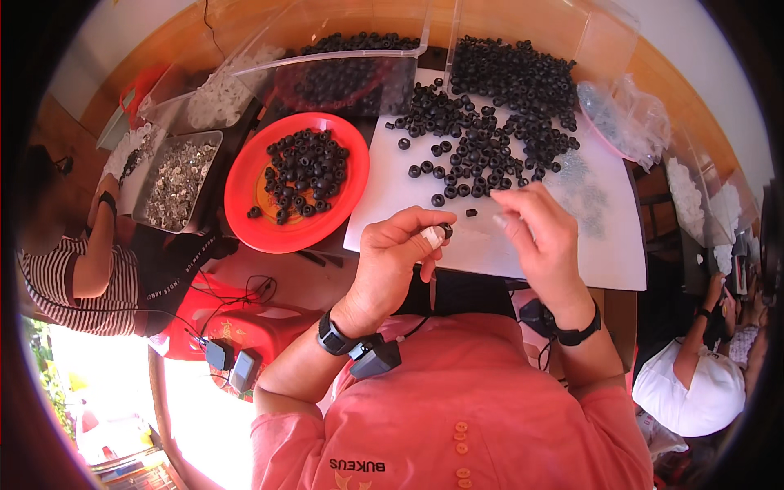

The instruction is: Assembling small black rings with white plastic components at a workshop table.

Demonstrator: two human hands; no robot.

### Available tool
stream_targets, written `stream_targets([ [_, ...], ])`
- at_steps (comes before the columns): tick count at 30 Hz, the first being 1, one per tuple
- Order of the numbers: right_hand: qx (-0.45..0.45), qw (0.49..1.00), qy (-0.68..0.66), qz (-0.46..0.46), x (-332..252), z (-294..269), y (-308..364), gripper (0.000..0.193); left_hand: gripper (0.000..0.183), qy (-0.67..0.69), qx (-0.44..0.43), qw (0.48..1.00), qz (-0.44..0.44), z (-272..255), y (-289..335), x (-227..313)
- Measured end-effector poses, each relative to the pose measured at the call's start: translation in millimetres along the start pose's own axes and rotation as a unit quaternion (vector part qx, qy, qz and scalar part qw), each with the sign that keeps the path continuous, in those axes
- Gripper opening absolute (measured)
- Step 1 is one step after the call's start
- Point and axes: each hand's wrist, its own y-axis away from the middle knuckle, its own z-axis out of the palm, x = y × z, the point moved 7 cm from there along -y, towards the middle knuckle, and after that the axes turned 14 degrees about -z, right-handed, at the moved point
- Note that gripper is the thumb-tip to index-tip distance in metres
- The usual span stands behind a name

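Seen from above, a person in a coral-red shirt (457,384) works with two bare hands, a dark strap on each wrist. The left hand (396,249) pinches a small black piece (447,230) between thumb and fingers, above the near part of a white board (380,208). (Something white sits at the thumb tip; whether it is a wrap or a part, I cannot tell.) The right hand (543,233) hovers just beside it, thumb and forefinger a little apart, with nothing visible between them.

Beyond the hands, loose black pieces (478,151) lie scattered over the board. To the left, a round red plate (238,184) holds a heap of similar black pieces; left of that, a metal tray (207,173) is filled with small silvery bits (173,180). On the right, a pink bowl (600,139) contains pale bluish bits, with a crumpled clear bag (643,118) against it.

Farthest off, a clear box (600,41) on the right holds a deep pile of black pieces that reaches onto the board. A second clear box (351,54), behind the plate, holds more.
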Motion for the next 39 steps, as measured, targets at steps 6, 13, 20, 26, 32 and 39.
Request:
stream_targets([
  [6,-0.142,0.947,0.256,-0.134,4,54,3,0.014,0.026,-0.013,-0.008,1.0,0.0,3,0,-2],
  [13,-0.083,0.997,-0.005,0.006,15,34,2,0.012,0.025,0.044,0.0,0.999,0.017,-5,-3,3],
  [20,-0.026,0.936,-0.341,0.09,-35,64,4,0.015,0.024,0.121,0.012,0.99,0.074,9,-19,26],
  [26,-0.004,0.95,-0.308,0.058,-37,69,7,0.012,0.025,0.151,0.064,0.985,0.044,7,-15,27],
  [32,0.029,0.937,-0.324,0.13,-29,72,21,0.02,0.026,0.14,0.088,0.985,0.043,10,-17,23],
  [39,0.012,0.973,-0.229,0.033,-37,63,17,0.021,0.025,0.18,0.057,0.981,0.04,5,-25,6],
])
